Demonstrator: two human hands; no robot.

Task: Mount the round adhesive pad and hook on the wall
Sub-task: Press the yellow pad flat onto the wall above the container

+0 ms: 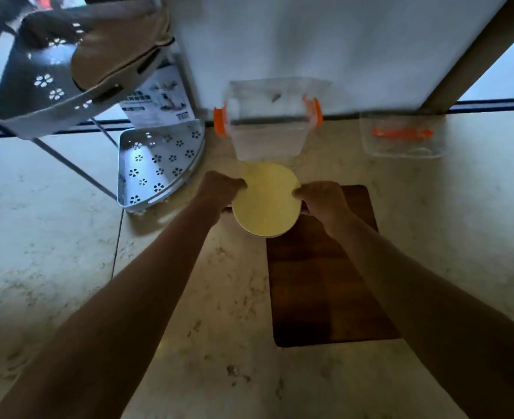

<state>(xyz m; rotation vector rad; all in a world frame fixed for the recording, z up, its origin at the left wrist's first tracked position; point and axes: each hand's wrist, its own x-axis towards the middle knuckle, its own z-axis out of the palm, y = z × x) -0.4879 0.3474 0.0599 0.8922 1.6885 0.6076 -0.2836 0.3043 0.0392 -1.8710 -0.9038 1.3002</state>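
A round pale-yellow adhesive pad (266, 201) is held flat between both hands above the floor, its yellow face toward me. My left hand (219, 190) pinches its left edge and my right hand (322, 198) pinches its right edge. Both arms reach forward toward the white wall (325, 49). No hook shows in the frame.
A clear plastic box with orange latches (267, 125) stands against the wall, its lid (403, 136) lying to the right. A dark wooden board (325, 282) lies on the marble floor. A grey perforated corner shelf rack (159, 164) with a beige bag (113, 46) stands at left.
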